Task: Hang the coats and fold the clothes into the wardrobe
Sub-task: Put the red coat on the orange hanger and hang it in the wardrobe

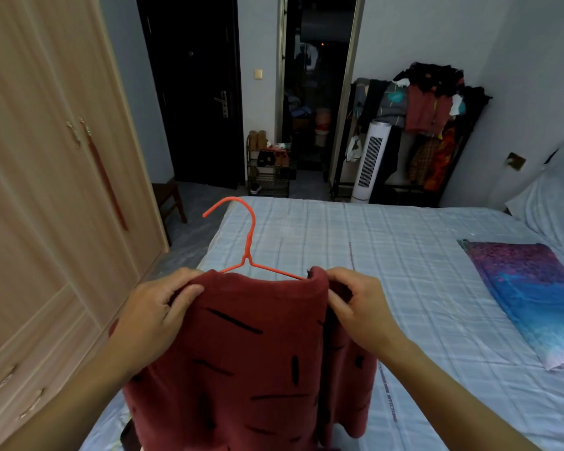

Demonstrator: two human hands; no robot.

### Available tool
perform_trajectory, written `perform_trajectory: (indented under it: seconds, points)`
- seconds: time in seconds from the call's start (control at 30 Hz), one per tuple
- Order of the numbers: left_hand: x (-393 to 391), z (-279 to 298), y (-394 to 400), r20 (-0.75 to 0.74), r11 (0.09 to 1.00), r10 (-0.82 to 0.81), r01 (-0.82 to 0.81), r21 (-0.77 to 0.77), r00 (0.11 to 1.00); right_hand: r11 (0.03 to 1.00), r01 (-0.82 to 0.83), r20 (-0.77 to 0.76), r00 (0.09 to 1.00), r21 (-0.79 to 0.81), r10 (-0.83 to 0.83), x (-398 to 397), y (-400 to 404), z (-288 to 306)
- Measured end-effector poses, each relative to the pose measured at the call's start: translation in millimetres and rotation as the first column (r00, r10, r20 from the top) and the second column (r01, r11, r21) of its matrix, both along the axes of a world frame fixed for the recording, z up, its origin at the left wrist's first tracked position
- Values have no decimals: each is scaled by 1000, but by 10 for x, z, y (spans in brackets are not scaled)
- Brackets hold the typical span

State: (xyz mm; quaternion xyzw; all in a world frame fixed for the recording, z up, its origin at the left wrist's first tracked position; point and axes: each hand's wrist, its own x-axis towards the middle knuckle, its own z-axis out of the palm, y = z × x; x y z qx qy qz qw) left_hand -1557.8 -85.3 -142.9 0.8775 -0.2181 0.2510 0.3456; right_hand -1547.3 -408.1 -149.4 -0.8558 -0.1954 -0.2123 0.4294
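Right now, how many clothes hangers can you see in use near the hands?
1: the red hanger, inside the dark red garment held over the bed by the left hand and right hand. The far rack may hide more.

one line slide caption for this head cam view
Both hands hold a dark red garment draped on an orange hanger above the bed.

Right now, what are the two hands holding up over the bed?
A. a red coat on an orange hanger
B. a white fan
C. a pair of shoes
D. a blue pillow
A: the left hand and right hand each grip a top corner of the red coat, with the orange hanger poking out above it.
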Motion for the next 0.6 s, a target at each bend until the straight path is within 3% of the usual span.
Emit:
perform_trajectory:
  seconds: [0.23,0.6]
  points:
    - [-77,-83,-153,151,988,51,-71,134,987,995,17,167,986,-96,0,-23,200,-65]
    - [-68,-21,-634,244,977,64,-110,181,968,999,48,312,949,-13,-42,-50,582,21]
